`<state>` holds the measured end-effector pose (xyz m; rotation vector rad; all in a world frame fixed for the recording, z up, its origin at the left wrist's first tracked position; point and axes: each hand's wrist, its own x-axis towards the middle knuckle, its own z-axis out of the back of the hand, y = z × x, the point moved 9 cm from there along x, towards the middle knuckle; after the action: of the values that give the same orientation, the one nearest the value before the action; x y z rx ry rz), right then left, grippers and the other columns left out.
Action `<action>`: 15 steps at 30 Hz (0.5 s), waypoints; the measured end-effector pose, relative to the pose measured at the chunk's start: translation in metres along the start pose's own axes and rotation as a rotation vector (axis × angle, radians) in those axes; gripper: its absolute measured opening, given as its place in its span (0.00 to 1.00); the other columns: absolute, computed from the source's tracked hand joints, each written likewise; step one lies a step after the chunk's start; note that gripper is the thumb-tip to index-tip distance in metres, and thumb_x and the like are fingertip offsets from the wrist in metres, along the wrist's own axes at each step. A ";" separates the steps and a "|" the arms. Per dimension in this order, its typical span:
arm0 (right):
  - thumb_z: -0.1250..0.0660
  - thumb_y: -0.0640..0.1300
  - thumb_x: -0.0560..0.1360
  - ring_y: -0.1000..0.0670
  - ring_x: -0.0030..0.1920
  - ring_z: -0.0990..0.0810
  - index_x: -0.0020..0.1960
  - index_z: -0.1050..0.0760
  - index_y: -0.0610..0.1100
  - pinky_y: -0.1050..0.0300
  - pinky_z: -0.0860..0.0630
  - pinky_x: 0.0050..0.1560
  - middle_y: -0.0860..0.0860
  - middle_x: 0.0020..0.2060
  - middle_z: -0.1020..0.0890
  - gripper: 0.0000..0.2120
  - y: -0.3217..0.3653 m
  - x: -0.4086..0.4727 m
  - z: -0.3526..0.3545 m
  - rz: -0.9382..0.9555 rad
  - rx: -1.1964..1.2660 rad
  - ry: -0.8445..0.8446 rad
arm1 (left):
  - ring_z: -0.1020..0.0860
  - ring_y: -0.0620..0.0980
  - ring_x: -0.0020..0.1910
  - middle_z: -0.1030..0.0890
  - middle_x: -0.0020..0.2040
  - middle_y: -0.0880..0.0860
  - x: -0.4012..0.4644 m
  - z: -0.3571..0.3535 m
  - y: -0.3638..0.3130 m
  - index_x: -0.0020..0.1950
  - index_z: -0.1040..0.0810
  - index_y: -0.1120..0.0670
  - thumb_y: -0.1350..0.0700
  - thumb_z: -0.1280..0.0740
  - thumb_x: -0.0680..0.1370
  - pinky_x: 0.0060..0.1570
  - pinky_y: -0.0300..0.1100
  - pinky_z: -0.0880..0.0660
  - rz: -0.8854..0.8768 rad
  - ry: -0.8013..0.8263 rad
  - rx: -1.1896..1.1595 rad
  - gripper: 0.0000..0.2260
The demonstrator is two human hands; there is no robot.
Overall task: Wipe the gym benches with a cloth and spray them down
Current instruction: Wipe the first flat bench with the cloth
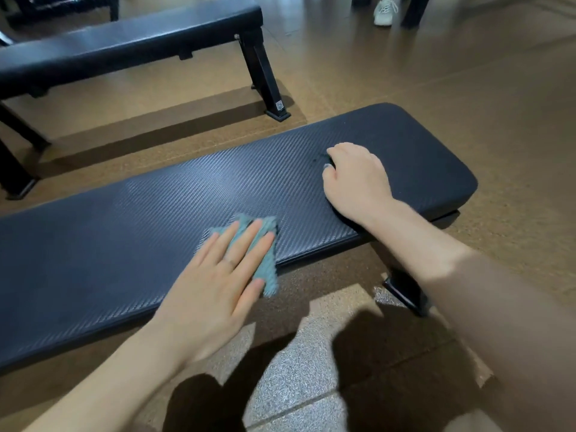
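Your left hand (218, 275) lies flat on the teal cloth (265, 260), fingers straight and spread, pressing it onto the near bench (124, 229) close to its near edge; part of the cloth hangs just over that edge. Your right hand (355, 179) rests on the pad further right, fingers curled under; whether that grip holds anything you cannot tell from here, since the fingertips are tucked out of sight; no spray bottle is in view.

To wipe well, keep the left palm flat and the pressure even, so the whole cloth drags rather than only the fingertips; pull the overhanging corner back onto the pad first, or it will fold and smear. Work in long overlapping passes along the ribbed texture, left to right; there seem to be small wet specks just beside your right hand, so carry the cloth through that patch; lift the right hand clear when the cloth arrives, or you will leave a dry island under it. Run the rounded right end and the near lip last.

The second bench (131, 35) stands beyond, far left, apart from this one; it probably still awaits its turn.
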<state>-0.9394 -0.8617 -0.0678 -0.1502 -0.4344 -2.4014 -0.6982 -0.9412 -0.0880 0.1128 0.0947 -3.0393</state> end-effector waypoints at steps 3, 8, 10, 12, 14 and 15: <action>0.45 0.47 0.81 0.39 0.57 0.22 0.57 0.21 0.41 0.45 0.28 0.58 0.44 0.56 0.19 0.17 -0.031 0.010 0.033 0.014 -0.107 -0.094 | 0.60 0.48 0.83 0.55 0.85 0.45 0.006 -0.001 0.001 0.84 0.58 0.44 0.40 0.59 0.86 0.81 0.50 0.57 0.037 0.000 0.041 0.26; 0.48 0.50 0.83 0.39 0.65 0.26 0.68 0.24 0.44 0.43 0.31 0.65 0.45 0.65 0.22 0.21 -0.109 0.000 0.034 -0.194 -0.125 -0.127 | 0.60 0.53 0.83 0.57 0.85 0.47 0.111 -0.001 -0.039 0.84 0.56 0.44 0.39 0.63 0.83 0.81 0.52 0.59 0.019 0.019 -0.009 0.29; 0.48 0.52 0.83 0.40 0.66 0.27 0.68 0.25 0.45 0.42 0.33 0.67 0.46 0.66 0.23 0.21 -0.109 -0.001 0.027 -0.217 -0.138 -0.130 | 0.58 0.54 0.84 0.55 0.85 0.48 0.155 0.001 -0.061 0.85 0.55 0.45 0.40 0.61 0.84 0.81 0.52 0.59 0.001 0.035 -0.013 0.28; 0.49 0.51 0.83 0.41 0.66 0.28 0.68 0.26 0.45 0.41 0.33 0.67 0.47 0.66 0.24 0.21 -0.110 -0.002 0.028 -0.231 -0.139 -0.137 | 0.58 0.54 0.83 0.55 0.85 0.49 0.174 0.001 -0.077 0.85 0.55 0.46 0.41 0.58 0.86 0.81 0.52 0.59 -0.010 0.046 -0.009 0.27; 0.49 0.51 0.82 0.41 0.67 0.28 0.69 0.26 0.46 0.42 0.33 0.68 0.48 0.67 0.24 0.21 -0.112 -0.002 0.027 -0.215 -0.125 -0.129 | 0.60 0.53 0.83 0.56 0.85 0.49 0.158 0.000 -0.080 0.85 0.57 0.46 0.41 0.60 0.86 0.81 0.52 0.59 -0.024 0.041 -0.001 0.27; 0.49 0.50 0.82 0.41 0.67 0.28 0.69 0.26 0.46 0.42 0.33 0.68 0.48 0.67 0.24 0.22 -0.113 -0.003 0.027 -0.206 -0.117 -0.128 | 0.60 0.52 0.83 0.57 0.85 0.48 0.139 0.000 -0.078 0.85 0.58 0.46 0.41 0.61 0.86 0.81 0.52 0.59 -0.040 0.039 0.013 0.27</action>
<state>-1.0106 -0.7697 -0.0740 -0.3278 -0.3838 -2.6304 -0.8442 -0.8767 -0.0942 0.1727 0.0813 -3.0784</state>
